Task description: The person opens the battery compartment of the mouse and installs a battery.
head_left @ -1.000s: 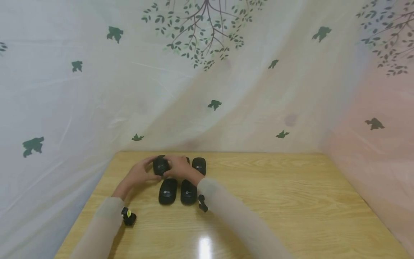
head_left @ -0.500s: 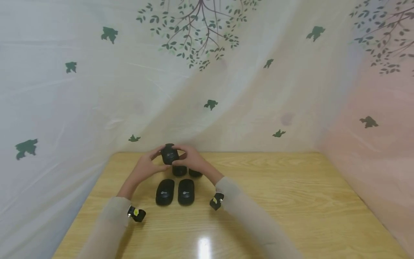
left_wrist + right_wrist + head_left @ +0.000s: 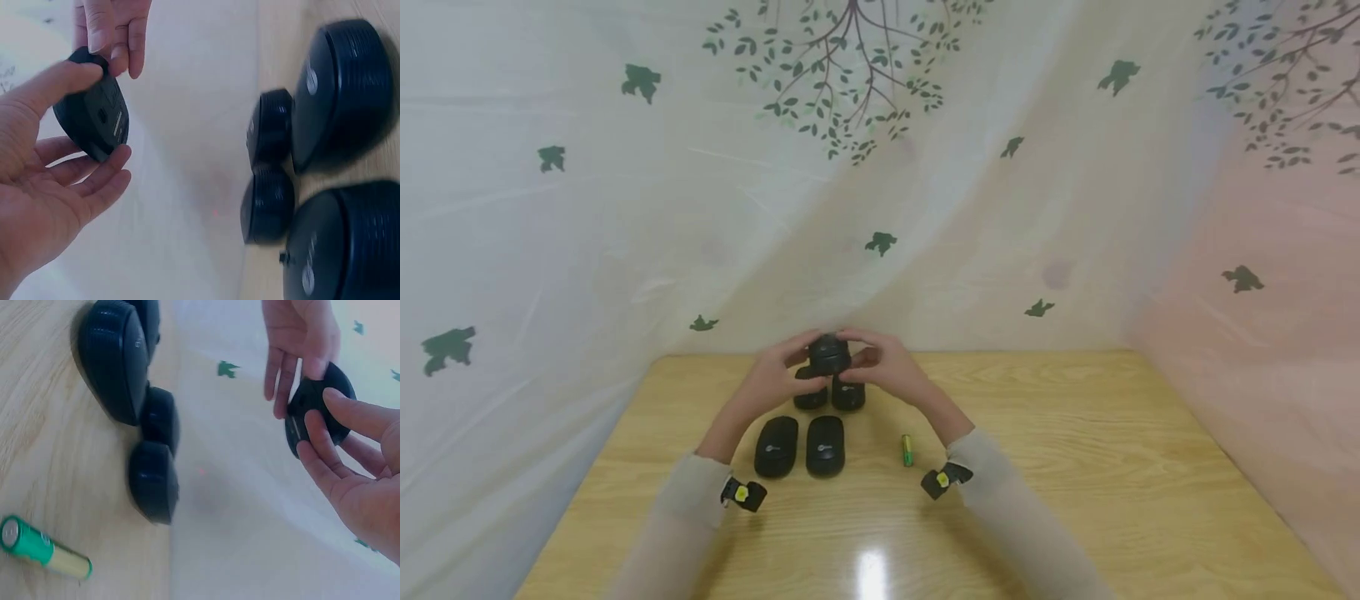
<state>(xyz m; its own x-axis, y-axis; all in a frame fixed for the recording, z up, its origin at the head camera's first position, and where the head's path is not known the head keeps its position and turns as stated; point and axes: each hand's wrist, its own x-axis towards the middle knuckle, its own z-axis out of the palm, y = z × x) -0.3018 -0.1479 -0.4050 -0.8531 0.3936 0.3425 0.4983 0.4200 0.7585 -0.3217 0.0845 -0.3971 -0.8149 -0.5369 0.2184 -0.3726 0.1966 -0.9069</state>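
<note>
Both hands hold one black computer mouse (image 3: 830, 356) up above the far side of the table. My left hand (image 3: 776, 382) grips its left side, thumb and fingers around the edge. On the opposite side, my right hand (image 3: 891, 371) pinches it the same way. The underside of this mouse (image 3: 103, 112) faces the left wrist camera, showing a sensor opening and a small label. Below and behind the hands lie two more mice, one of them partly covered by the left hand (image 3: 44, 169). Nearer stand two further mice, a left one (image 3: 777, 447) and a right one (image 3: 825, 447).
A green and gold battery (image 3: 907, 450) lies on the wooden table (image 3: 1075, 467), right of the mice and near the right wrist camera (image 3: 946, 480). A pale cloth (image 3: 955, 275) with leaf and bird prints hangs just behind the table's far edge.
The hands have lifted the mouse from the back left of the group and carried it rightwards, tilting it. The battery has come into sight as the right forearm moved right.
</note>
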